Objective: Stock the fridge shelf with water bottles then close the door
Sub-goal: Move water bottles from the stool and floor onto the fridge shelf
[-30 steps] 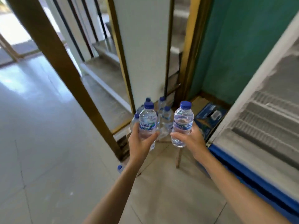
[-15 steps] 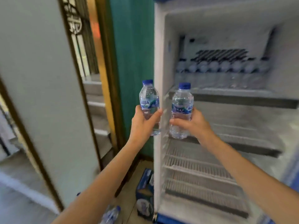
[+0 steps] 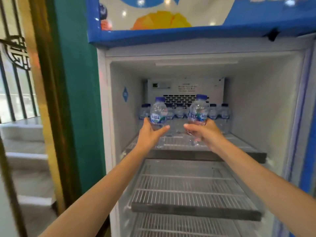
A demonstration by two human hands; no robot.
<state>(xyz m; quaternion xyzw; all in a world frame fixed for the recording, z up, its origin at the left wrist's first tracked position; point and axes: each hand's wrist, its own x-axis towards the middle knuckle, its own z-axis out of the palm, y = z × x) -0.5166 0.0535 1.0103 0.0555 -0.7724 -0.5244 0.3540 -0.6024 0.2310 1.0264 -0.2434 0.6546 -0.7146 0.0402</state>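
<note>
Fingers of left hand (image 3: 150,132) and right hand (image 3: 204,132) each wrap upright water bottle (image 3: 158,114), poised over top shelf (image 3: 239,144) for placing before back row (image 3: 220,113).

The left-hand bottle (image 3: 158,113) and right-hand bottle (image 3: 198,111) are clear with dark blue caps and blue labels lettered white, like the back row (image 3: 224,113). The fridge (image 3: 256,103) is white inside, under a blue banner (image 3: 248,12) with yellow-orange fruit. Its vent (image 3: 179,100) is a black brick-like slot pattern, the wire shelf (image 3: 188,194) pale grey bars, the wall (image 3: 77,100) beside it teal.
</note>
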